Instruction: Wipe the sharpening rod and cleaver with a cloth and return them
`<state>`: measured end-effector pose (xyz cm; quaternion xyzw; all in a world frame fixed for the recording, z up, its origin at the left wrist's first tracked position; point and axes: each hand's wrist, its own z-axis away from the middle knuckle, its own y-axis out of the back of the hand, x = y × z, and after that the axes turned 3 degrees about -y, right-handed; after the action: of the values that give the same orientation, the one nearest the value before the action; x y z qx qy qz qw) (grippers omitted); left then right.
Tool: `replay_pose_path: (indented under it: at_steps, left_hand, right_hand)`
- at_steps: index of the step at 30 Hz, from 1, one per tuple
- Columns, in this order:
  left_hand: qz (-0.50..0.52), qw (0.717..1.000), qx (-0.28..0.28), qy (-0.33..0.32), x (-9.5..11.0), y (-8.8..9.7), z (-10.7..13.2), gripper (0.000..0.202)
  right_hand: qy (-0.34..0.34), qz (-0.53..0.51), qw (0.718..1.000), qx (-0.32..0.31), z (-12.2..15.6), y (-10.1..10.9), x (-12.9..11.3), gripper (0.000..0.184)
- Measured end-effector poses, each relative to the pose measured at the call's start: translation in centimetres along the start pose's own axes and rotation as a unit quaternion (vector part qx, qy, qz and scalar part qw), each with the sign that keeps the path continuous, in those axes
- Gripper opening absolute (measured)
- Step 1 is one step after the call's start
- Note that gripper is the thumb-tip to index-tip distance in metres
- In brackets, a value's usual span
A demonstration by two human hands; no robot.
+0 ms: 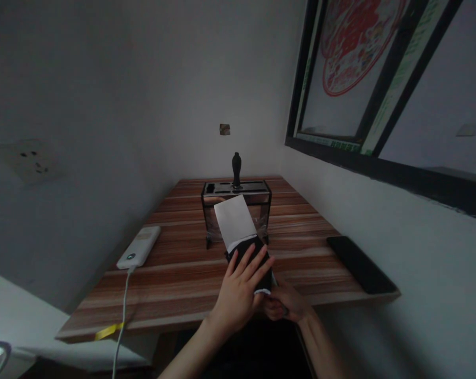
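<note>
A cleaver with a broad, pale rectangular blade slants up and to the left above the near part of the table. My right hand is closed around its handle at the lower right; a bit of the handle end shows below the fingers. Over the lower blade lies a black cloth with a white edge. My left hand rests on this cloth, fingers stretched out and spread; its thumb is mostly hidden. Behind the blade stands a knife rack, with a black-handled tool upright in it.
The wood-grain table meets walls at the back and right. A white power bank with a cable lies left, and yellow tape is at the front edge. A black phone lies right, below a dark-framed window.
</note>
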<state>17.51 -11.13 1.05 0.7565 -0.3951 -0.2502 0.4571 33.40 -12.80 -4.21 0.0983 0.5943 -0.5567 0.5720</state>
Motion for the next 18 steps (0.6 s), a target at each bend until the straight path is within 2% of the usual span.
replay_pose_path:
  at_steps: [4,9,18]
  left_hand:
    - [-0.018,1.0,0.005,0.013,-0.3,0.2,-0.5,0.066]
    - [-0.039,0.998,0.03,0.039,-1.4,0.8,-1.6,0.07]
    - [-0.063,0.993,0.063,0.072,-3.7,2.8,-4.1,0.068]
  right_hand:
    - [0.0,0.007,1.0,-0.005,0.1,-0.2,-0.1,0.042]
    - [0.001,0.01,1.0,-0.022,0.4,-0.3,-0.3,0.034]
    - [0.026,-0.005,0.998,-0.062,0.5,-0.3,-0.2,0.032]
